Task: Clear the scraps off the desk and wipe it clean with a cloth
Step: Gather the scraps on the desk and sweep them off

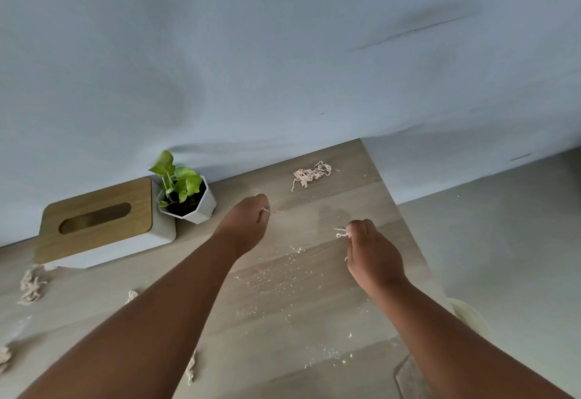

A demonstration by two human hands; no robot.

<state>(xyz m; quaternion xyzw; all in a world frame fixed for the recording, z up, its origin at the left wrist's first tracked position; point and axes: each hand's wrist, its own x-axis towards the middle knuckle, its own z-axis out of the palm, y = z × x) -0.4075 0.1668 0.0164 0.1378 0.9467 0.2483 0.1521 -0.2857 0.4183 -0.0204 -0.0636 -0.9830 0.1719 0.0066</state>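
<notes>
Over desk (330, 320), hands (248, 225) clutching scraps (340, 233)

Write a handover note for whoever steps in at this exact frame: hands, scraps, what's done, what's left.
Left hand: curled over the pale wooden desk, a scrap bit showing at its fingers.
Right hand: pinching pale string scraps.
Still on the desk: tangled beige string clump near the wall, another clump at far left, small pieces near the front edge, white crumbs mid-desk.
White tissue box with wooden lid and white-potted green plant stand at the back.
Done: partial pickup. Left: remaining scraps, crumbs, wiping. No cloth visible.
</notes>
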